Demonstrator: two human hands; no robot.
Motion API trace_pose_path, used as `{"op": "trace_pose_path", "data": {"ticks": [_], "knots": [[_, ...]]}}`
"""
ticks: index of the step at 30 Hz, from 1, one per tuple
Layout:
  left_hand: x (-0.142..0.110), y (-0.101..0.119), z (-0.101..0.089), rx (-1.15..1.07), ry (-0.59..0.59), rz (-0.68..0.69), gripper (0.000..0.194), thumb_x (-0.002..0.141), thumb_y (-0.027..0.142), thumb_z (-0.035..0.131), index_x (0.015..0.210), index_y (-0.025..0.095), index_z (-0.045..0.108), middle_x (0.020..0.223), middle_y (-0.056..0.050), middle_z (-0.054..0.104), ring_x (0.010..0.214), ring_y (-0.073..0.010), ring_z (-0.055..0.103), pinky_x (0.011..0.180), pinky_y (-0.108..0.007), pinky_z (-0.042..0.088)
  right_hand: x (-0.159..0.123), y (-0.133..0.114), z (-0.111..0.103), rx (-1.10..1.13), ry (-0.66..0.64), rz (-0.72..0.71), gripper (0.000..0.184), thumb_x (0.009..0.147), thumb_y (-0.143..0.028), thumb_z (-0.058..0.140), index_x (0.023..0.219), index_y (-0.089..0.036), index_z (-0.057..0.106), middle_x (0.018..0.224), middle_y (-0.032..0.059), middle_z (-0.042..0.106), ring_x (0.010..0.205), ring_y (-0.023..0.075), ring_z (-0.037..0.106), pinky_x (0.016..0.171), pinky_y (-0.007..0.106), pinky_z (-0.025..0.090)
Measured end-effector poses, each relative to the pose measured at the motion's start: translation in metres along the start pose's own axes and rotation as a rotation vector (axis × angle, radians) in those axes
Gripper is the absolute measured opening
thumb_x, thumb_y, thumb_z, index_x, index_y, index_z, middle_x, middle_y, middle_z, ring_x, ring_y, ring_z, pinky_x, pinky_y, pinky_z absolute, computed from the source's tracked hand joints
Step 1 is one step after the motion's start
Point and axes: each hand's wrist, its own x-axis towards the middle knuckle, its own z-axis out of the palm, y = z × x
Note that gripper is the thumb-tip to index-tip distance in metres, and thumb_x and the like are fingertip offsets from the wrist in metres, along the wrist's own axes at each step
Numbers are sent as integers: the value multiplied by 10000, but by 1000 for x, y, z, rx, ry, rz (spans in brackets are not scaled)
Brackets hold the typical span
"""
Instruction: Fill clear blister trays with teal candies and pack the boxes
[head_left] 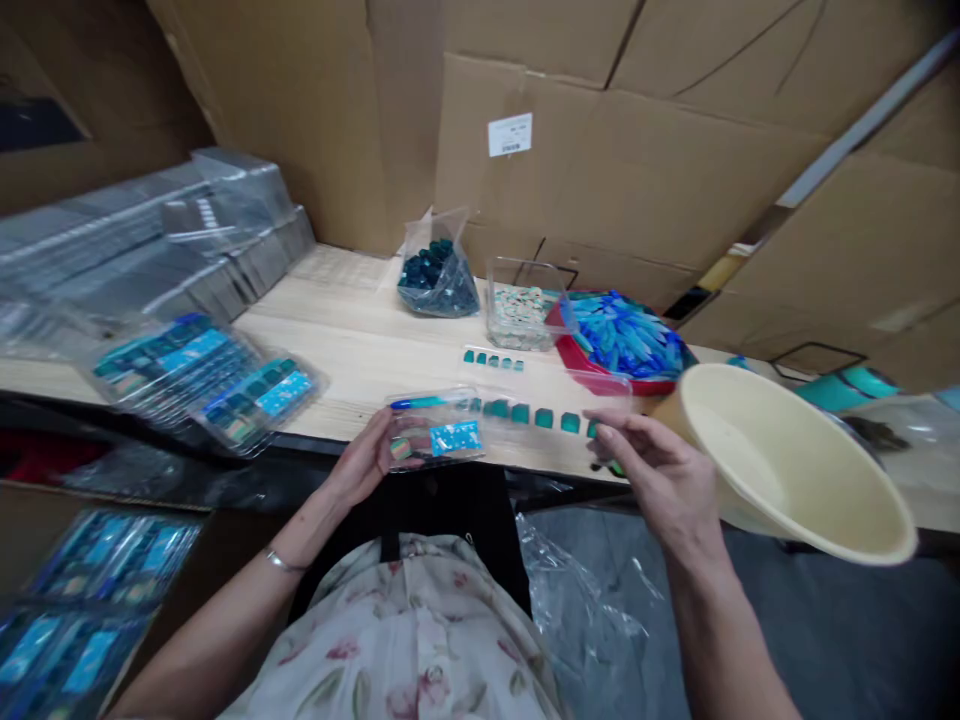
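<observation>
Plastic pack (pixel 436 424), clear: holding by its left edge in left hand (pixel 364 455), clamping fingers on the rim, at near edge of tabletop (pixel 345 340). Showing inside: blue stick (pixel 418 402), light blue card (pixel 455 438), small block (pixel 400 448). Holding right hand (pixel 664 475) at right end of teal block row (pixel 520 413), bending thumb and fingers close together by end block (pixel 592 429); not being able to tell whether gripping or just touching it. Tracing row leftward between both hands to pack's right side. Noting smaller teal row (pixel 493 361) lying just beyond. Seeing farther back: bag of dark blocks (pixel 437 275), clear box (pixel 525 318), red basin (pixel 581 380) of blue pieces (pixel 626 335). Seeing cream bucket (pixel 810 470) standing just beside right hand.
</observation>
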Motion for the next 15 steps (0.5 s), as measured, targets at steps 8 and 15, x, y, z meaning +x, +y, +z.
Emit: {"op": "trace_pose_path", "data": {"ticks": [8, 15], "knots": [[-1, -8, 13, -62, -52, 10, 340, 836, 387, 536, 1063, 144, 606, 1097, -145, 637, 919, -245, 636, 713, -345, 547, 42, -8, 83, 486, -558, 244, 441, 698, -392, 700, 1063, -166, 599, 878, 56, 686, 599, 98, 579, 581, 249, 477], [-4, -3, 6, 46, -126, -129, 423, 838, 462, 492, 1129, 169, 583, 1108, -155, 625, 778, -236, 663, 498, -293, 541, 117, -35, 89, 147, -1160, -6, 386, 750, -383, 641, 1065, -160, 655, 900, 58, 701, 751, 120, 606, 583, 203, 440]]}}
